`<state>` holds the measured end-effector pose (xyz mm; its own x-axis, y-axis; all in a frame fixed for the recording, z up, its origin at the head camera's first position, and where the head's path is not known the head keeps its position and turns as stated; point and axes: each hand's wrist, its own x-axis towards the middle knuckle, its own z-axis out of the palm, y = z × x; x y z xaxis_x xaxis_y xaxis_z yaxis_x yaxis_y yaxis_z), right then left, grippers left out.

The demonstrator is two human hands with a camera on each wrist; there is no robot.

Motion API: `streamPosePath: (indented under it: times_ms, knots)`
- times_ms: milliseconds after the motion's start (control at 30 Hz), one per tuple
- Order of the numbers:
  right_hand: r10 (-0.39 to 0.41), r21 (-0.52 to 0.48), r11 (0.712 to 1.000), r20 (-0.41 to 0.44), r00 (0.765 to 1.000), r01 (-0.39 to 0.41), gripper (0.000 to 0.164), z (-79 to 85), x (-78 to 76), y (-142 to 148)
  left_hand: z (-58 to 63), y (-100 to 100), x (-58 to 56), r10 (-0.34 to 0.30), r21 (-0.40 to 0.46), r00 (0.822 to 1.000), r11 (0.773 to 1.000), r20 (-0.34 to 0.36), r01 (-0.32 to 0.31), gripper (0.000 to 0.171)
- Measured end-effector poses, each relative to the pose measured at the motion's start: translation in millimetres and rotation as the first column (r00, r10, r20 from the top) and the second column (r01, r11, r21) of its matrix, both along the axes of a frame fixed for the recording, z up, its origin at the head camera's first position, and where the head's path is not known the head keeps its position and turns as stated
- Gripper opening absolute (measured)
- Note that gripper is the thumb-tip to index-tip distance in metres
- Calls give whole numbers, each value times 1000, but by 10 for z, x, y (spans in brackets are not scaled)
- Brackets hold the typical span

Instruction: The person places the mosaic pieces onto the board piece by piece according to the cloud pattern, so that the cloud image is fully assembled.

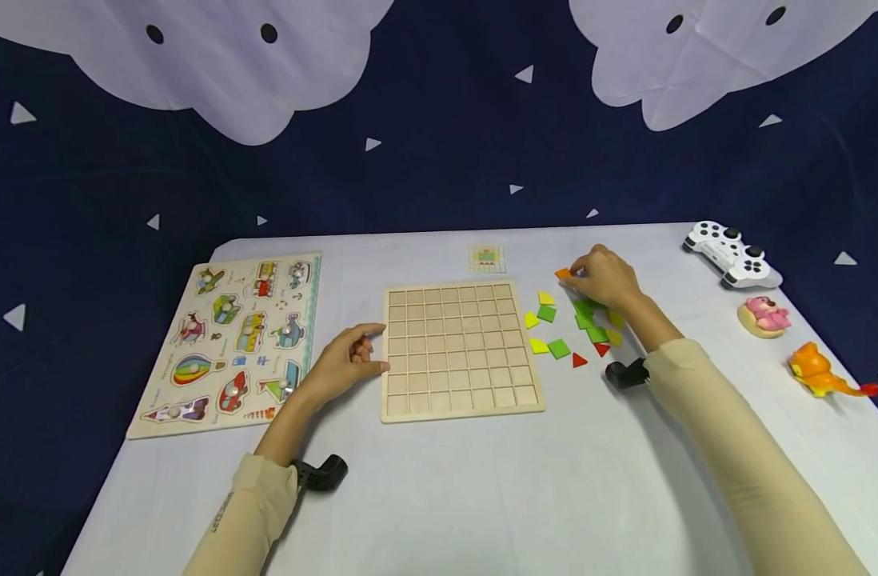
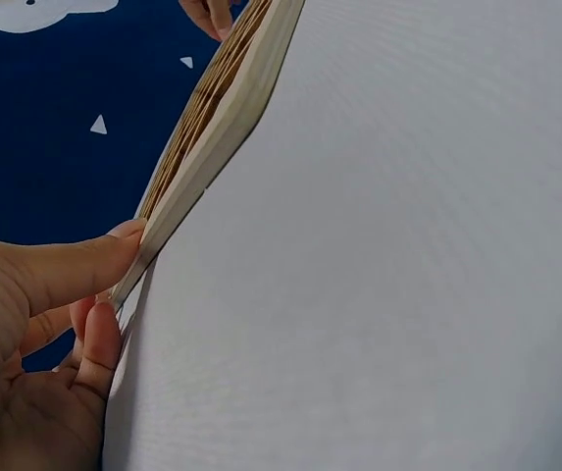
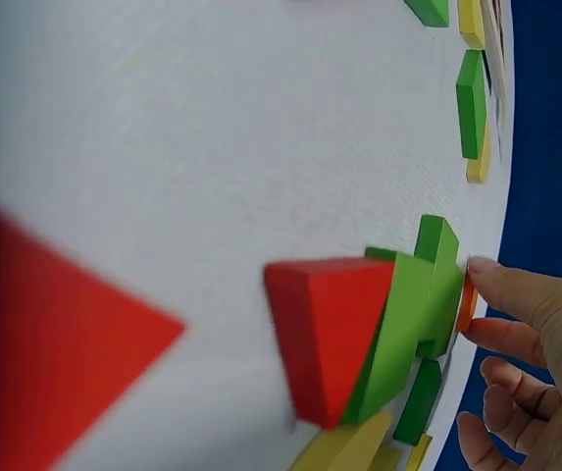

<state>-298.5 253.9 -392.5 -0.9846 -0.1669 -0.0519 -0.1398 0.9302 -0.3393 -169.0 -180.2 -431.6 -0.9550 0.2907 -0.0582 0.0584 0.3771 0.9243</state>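
Note:
My left hand (image 1: 341,360) lies at the left edge of a wooden grid board (image 1: 460,350), its thumb and index finger spread apart against the rim. In the left wrist view the thumb touches the board's side (image 2: 207,157). Beyond the board's right side, my right hand (image 1: 606,276) pinches an orange tile (image 1: 563,274) between thumb and fingertips. Green tiles (image 3: 393,334), yellow tiles (image 1: 540,346) and red triangular tiles (image 3: 325,329) lie scattered under and beside that hand, some overlapping. A small pattern card (image 1: 487,258) lies behind the board.
To the left is a picture puzzle board (image 1: 230,344) with vehicle pieces. On the right side of the white table (image 1: 468,496) are a white game controller (image 1: 732,254), a pink toy figure (image 1: 764,316) and an orange toy (image 1: 824,370). A dark patterned cloth (image 1: 439,160) hangs behind.

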Motion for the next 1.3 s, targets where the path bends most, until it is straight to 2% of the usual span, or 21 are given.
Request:
streamPosePath:
  times_ms: [133, 467, 867, 1100, 1300]
  knots:
    - [5, 9, 1000, -21, 1000, -5, 38, -11, -27, -20, -18, -12, -5, 1, 4, 1000, 1000, -11, -1, 66]
    - [8, -9, 1000, -1, 1000, -8, 34, 0, -59, -8, -17, 15, -3, 10, 0, 1000, 1000, -19, -10, 64]
    - [165, -47, 984, -88, 982, -170, 36, 13, 20, -147, -50, -11, 0, 18, 29, 1000, 999, 11, -18, 66]
    - [248, -74, 964, -98, 964, -256, 30, 45, 75, -444, -45, -18, 2, 26, 12, 1000, 1000, -3, -26, 65]
    - [332, -101, 934, -105, 937, -342, 29, 42, 120, -705, -38, -4, -2, 33, 4, 999, 999, -1, -33, 64]
